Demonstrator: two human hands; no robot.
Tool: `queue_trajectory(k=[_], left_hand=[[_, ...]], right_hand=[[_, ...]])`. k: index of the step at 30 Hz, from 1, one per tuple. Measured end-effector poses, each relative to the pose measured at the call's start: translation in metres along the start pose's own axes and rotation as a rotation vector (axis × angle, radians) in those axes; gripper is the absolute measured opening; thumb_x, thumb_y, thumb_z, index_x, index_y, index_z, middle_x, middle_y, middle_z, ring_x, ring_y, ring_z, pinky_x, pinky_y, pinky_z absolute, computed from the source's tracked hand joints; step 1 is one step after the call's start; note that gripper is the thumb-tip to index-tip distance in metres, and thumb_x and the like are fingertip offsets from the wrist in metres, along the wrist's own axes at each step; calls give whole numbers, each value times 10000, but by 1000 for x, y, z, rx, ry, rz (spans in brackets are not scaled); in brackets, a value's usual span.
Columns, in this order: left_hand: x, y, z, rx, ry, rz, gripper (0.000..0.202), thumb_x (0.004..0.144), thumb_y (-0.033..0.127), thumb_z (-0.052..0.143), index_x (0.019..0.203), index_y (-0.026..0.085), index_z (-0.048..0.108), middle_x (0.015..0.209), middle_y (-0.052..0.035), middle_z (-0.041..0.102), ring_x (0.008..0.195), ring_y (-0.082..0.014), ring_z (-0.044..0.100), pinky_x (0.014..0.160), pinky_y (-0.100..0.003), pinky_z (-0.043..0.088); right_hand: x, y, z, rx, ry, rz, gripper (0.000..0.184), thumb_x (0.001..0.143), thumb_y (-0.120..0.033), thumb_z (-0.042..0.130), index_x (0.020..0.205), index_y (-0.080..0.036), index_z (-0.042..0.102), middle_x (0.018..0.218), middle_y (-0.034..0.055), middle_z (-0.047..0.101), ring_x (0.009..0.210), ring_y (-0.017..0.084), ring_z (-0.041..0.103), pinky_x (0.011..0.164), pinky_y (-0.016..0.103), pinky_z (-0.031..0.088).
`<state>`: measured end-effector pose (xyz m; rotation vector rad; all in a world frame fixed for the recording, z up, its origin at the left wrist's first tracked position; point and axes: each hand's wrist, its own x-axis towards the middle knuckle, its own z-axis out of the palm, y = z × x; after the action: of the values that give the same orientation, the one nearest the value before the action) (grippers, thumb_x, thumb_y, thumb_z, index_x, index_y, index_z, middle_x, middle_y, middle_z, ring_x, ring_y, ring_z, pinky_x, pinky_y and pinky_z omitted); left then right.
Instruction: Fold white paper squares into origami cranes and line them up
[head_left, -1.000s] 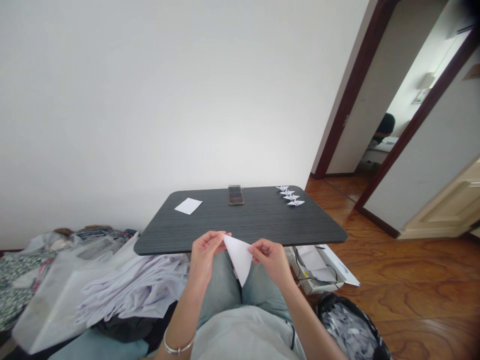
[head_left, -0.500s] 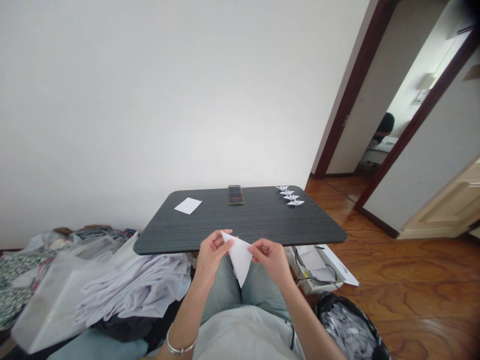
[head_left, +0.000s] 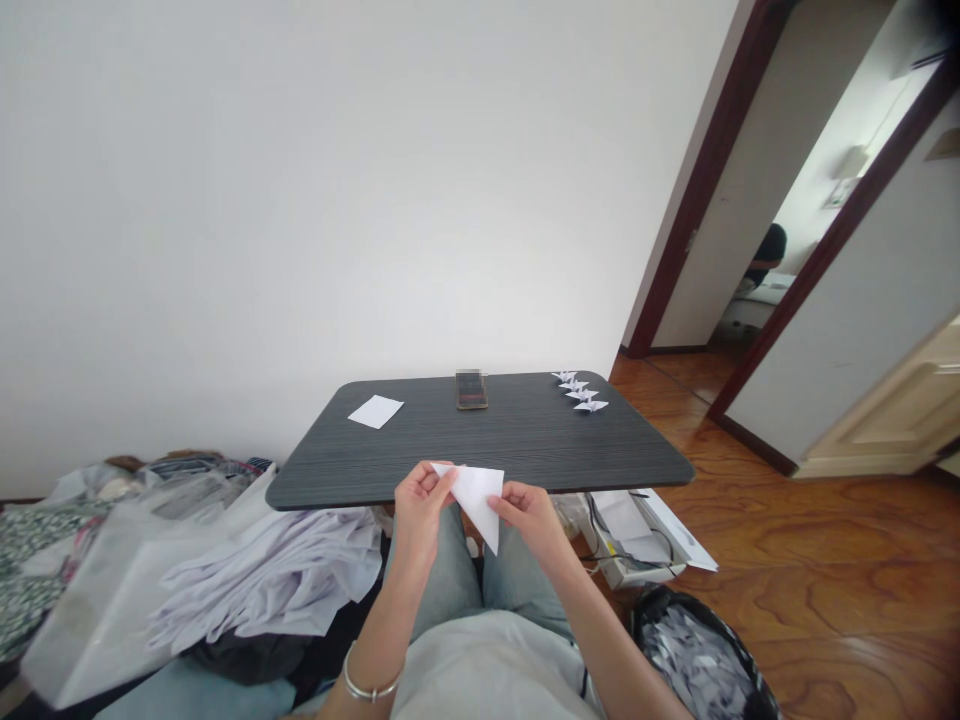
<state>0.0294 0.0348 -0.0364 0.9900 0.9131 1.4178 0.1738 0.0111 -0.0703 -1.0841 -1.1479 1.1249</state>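
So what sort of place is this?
Probably a room in someone's home: a polished wood floor, a heap of pale clothing beside a dark table, and a doorway to another room.

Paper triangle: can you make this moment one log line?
paper triangle | left hand: holding | right hand: holding | nearby: paper cranes on table

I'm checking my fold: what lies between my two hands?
In the head view, a folded white paper triangle lies there, held at its edges by your left hand and right hand.
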Motion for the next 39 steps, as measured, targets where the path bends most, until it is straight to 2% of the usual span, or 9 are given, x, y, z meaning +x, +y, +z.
queue_trajectory(k=[2,5,9,13,17,22,27,31,39], left_hand=[[0,1,-1,25,-10,-9,302,604,309,741,806,148,583,675,-10,684,646,-144,651,609,-239,509],[0,3,-6,145,-112,-60,339,596,271,747,874,149,593,698,-24,699,637,-150,653,610,-249,518],[1,2,-10,285,-239,-90,256,609,261,735,807,138,631,690,-43,708,626,-161,651,597,-249,515],[2,1,-11,278,-215,-81,236,601,252,737,788,139,649,726,-54,721,633,-166,656,593,-241,507],[2,3,-9,239,-112,-26,248,573,265,755,768,144,661,733,-56,723,634,-178,661,582,-247,508],[4,4,-10,194,-34,-13,285,539,262,771,767,137,654,738,-57,719,656,-180,662,587,-247,514],[5,3,-14,260,-157,-101,303,558,263,765,813,133,665,700,-57,716,653,-183,661,584,-255,515],[4,3,-15,339,-261,-179,229,599,293,744,730,116,679,683,-67,711,626,-181,656,560,-250,510],[5,-1,-16,359,-237,-182,253,597,317,744,711,102,676,637,-39,690,600,-173,648,555,-244,502]], right_hand=[[0,0,-2,-32,49,-35,333,658,-472,665,578,-161,574,484,-22,547,449,102,450,439,210,352],[1,-1,-7,-99,130,-94,286,709,-424,635,632,-150,602,524,-10,568,471,107,458,459,215,334],[2,-2,-12,-126,179,-130,283,714,-421,632,648,-146,626,563,7,605,504,128,503,483,225,359],[3,-2,-12,-69,126,-86,316,681,-460,665,662,-146,635,583,19,639,511,141,545,480,230,389],[3,-1,-12,22,67,14,342,630,-493,701,657,-159,634,561,19,653,487,150,580,472,240,440],[4,1,-12,78,129,25,349,603,-481,728,670,-146,658,544,30,665,464,153,607,496,263,501],[5,0,-15,65,152,7,311,616,-435,734,693,-139,677,575,41,688,501,160,633,526,268,522],[4,-1,-15,39,118,-12,275,645,-407,722,703,-140,688,598,46,700,507,156,632,527,263,520],[5,-2,-14,106,107,41,336,578,-431,766,717,-132,700,592,54,706,539,179,662,554,277,542]])
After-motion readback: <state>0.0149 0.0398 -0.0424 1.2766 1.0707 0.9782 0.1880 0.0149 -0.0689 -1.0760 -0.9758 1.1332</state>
